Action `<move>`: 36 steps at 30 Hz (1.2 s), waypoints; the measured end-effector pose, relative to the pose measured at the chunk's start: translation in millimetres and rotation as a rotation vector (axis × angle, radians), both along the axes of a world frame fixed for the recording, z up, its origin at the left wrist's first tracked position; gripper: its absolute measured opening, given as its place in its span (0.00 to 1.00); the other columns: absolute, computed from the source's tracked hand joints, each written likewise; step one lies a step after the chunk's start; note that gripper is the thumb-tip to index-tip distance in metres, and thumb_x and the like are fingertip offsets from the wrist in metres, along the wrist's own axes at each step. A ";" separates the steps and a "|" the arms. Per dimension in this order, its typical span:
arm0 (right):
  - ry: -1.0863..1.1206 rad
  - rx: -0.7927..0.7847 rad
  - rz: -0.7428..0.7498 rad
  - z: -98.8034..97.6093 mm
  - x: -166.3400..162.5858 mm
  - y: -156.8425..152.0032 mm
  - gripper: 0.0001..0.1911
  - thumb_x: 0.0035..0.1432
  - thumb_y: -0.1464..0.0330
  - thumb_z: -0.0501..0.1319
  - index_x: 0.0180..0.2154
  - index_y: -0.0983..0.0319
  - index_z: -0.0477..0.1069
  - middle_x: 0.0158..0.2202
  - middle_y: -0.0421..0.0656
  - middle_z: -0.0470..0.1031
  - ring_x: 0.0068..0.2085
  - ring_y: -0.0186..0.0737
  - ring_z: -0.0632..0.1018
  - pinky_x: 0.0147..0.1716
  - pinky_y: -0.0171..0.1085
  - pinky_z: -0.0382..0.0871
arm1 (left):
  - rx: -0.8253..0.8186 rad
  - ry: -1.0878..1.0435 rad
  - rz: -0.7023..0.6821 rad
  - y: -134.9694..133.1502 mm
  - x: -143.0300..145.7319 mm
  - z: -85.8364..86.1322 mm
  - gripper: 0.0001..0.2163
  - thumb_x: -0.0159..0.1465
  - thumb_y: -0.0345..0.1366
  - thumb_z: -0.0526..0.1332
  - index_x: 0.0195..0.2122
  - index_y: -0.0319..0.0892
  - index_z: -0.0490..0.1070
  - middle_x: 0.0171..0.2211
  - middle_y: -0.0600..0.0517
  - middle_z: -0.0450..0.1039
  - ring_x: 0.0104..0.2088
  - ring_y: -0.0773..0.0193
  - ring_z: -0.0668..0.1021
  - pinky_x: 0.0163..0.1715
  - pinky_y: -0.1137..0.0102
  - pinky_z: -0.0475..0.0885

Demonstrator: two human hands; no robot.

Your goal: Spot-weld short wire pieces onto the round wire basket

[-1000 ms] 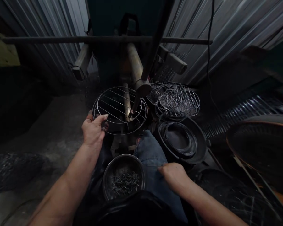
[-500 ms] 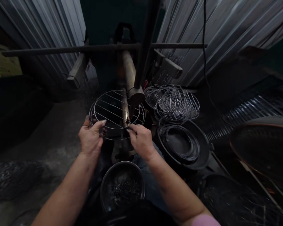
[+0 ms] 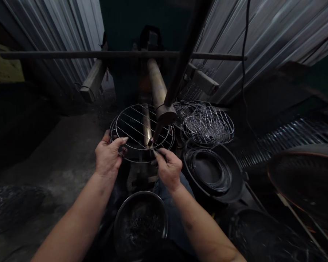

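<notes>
One round wire rack (image 3: 138,125) is held level beneath the pointed tip of a dark welding arm (image 3: 164,116), which comes down at a slant from above. The rack's near left rim is gripped by the left hand (image 3: 108,157), thumb on top and fingers curled under. The near right rim is pinched by the right hand (image 3: 168,167), its fingertips (image 3: 156,153) closed on the wire just below the tip. One metal bowl (image 3: 140,223) of small dark wire pieces is seen close to the body, between the two forearms. To the right of the rack, a heap of finished wire racks (image 3: 207,125) is stacked, too tangled to be counted. In front of that heap, one dark round pan (image 3: 226,189) is filled with plain wire rings (image 3: 207,169), their number not discernible. One horizontal bar (image 3: 71,55) is crossed behind the machine.
</notes>
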State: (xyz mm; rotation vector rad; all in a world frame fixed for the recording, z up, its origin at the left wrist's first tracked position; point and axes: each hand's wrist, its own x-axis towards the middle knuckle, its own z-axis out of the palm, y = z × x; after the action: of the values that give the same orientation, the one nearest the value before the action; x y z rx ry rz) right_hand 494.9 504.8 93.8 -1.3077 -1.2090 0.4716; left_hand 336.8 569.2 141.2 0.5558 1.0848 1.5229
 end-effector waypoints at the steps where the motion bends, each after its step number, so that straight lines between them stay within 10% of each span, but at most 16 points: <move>1: -0.005 0.006 0.001 1.3 -0.5 1.1 0.07 0.58 0.65 0.61 0.35 0.61 0.75 0.25 0.40 0.73 0.26 0.37 0.76 0.27 0.35 0.71 | -0.017 -0.003 0.002 1.8 -0.4 0.2 0.23 0.37 0.29 0.71 0.37 0.41 0.70 0.31 0.54 0.69 0.22 0.69 0.72 0.15 0.76 0.65; 36: 0.247 -0.212 0.129 11.7 5.3 12.7 0.10 0.50 0.62 0.65 0.32 0.62 0.77 0.24 0.39 0.76 0.25 0.38 0.77 0.24 0.33 0.71 | -0.077 0.012 0.034 24.4 0.4 -0.2 0.21 0.35 0.27 0.69 0.32 0.42 0.66 0.22 0.56 0.68 0.19 0.68 0.70 0.15 0.76 0.64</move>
State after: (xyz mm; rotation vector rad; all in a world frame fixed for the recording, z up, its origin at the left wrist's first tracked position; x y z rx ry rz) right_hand 500.2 517.6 105.5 -1.3099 -1.0598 0.8487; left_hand 337.2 593.6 140.9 0.4962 1.1628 1.5023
